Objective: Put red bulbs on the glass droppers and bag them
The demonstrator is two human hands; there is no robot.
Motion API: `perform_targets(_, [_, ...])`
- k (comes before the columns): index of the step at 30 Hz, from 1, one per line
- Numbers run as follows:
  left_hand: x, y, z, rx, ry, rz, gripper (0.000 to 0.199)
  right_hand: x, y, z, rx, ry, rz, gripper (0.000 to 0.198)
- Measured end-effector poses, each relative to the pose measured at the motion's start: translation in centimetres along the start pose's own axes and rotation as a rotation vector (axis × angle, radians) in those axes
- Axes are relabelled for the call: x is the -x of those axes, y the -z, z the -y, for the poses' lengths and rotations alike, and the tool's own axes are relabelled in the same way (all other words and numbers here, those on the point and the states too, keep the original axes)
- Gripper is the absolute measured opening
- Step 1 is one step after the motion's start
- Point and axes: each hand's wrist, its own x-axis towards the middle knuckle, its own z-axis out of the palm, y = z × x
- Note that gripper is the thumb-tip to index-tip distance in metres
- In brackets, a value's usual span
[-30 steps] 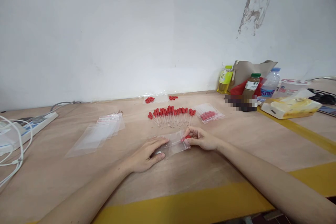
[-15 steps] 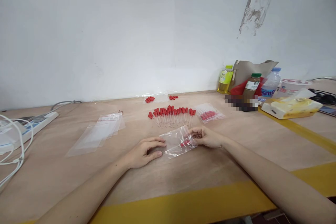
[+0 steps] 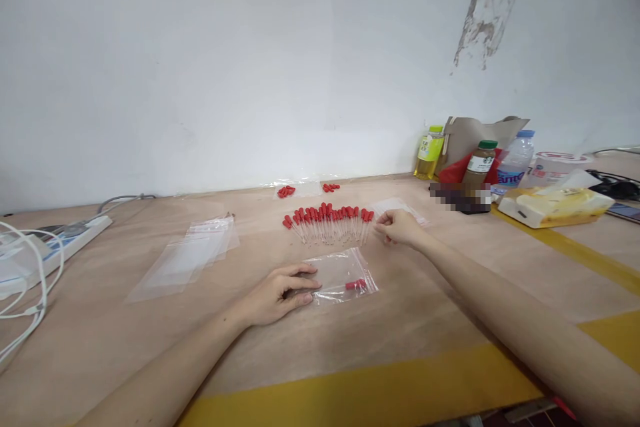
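My left hand (image 3: 277, 295) rests on the table with its fingers and thumb at the left end of a clear zip bag (image 3: 333, 270), holding it there. Inside the bag's right end lies a red-bulbed dropper (image 3: 355, 285). My right hand (image 3: 401, 227) is off the bag, beside the right end of a row of droppers (image 3: 325, 215) with red bulbs and thin clear stems. Its fingers are bent and a little apart. A small red spot shows under the fingertips; I cannot tell what it is. Behind this hand, another clear bag (image 3: 393, 205) is partly hidden.
Several flat zip bags (image 3: 193, 247) overlap on the left, near a power strip (image 3: 75, 240) with white cables. Red bulbs (image 3: 286, 191) lie on clear plastic by the wall. Bottles (image 3: 480, 163), a tissue pack (image 3: 555, 205) and a tub (image 3: 557, 165) stand on the right.
My right hand has let go of the zip bag and moved up and right to the end of the dropper row. My left hand stays at the bag's left end.
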Motion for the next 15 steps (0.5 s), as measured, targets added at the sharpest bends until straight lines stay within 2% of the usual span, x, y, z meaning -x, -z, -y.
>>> perform_targets(2, [0.0, 0.0, 0.0, -0.012, 0.000, 0.001, 0.029, -1.8, -0.3, 0.5, 0.125, -0.083, -0.041, 0.004])
perform_targets(4, [0.0, 0.0, 0.0, -0.016, 0.000, 0.001, 0.029, -3.1, -0.9, 1.0, 0.159, -0.131, -0.054, 0.004])
perform_targets(10, [0.0, 0.0, 0.0, 0.010, -0.020, -0.011, 0.029, -5.9, -2.9, 2.0, 0.130, -0.173, -0.130, 0.027])
perform_targets(15, [0.0, 0.0, 0.0, 0.004, -0.018, -0.008, 0.029, -7.5, -3.7, 1.4, 0.055, -0.174, -0.118, 0.021])
